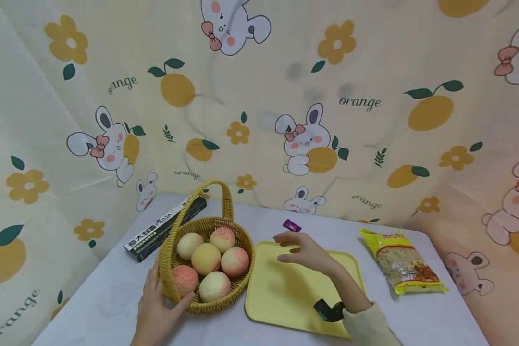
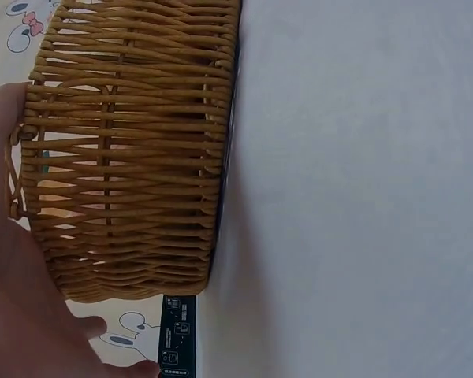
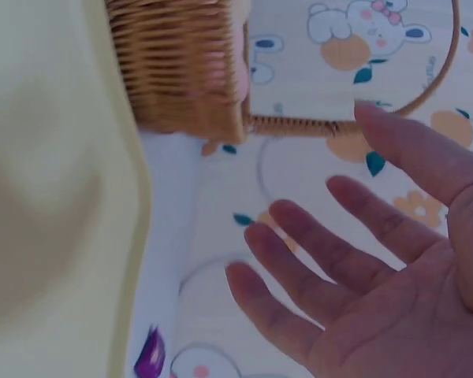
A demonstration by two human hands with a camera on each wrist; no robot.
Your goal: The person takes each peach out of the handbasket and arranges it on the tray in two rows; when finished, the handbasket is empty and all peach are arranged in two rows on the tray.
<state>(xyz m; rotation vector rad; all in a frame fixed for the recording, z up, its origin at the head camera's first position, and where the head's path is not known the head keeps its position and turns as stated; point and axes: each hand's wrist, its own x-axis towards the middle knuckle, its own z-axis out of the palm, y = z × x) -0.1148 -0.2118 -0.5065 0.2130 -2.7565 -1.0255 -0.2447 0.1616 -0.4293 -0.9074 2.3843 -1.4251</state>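
Note:
A wicker basket (image 1: 207,307) with a tall arched handle holds several pink-and-cream peaches (image 1: 235,262). Against the near left side of its rim rests my left hand (image 1: 157,305), thumb at the rim and the other fingers stretched along the outside by the handle's foot. The left wrist view shows that hand (image 2: 24,291) beside the woven wall. My right hand (image 1: 304,252) hovers over the far part of a yellow tray (image 1: 285,307), its fingers pointing toward the basket. In the right wrist view, this hand (image 3: 378,291) has its fingers spread and an empty palm.
A black pasta box (image 1: 144,240) lies behind the basket on the left. Beyond the tray is a small purple wrapped candy (image 1: 291,225). To the tray's right sits a yellow-edged food bag (image 1: 404,264). A printed cloth (image 1: 259,144) hangs behind the white table (image 1: 225,331).

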